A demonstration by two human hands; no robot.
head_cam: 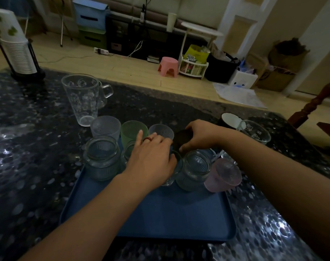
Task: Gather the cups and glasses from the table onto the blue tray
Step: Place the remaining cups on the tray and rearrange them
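A blue tray (160, 213) lies on the dark table, with several cups and jars packed along its far end: a glass jar (101, 159), a frosted cup (105, 129), a green cup (131, 130), a second jar (193, 171) and a tilted pink cup (225, 175). My right hand (200, 135) grips a dark cup (182, 139) at the tray's far edge. My left hand (151, 159) rests over a clear glass (174, 166) in the middle of the row, fingers curled on its rim. A tall printed glass (81, 100) stands on the table beyond the tray.
A glass mug (105, 93) stands behind the tall glass. At right on the table are a black mug with white inside (229, 120) and a clear printed mug (255, 131). A rack of stacked paper cups (17, 51) occupies the far left corner.
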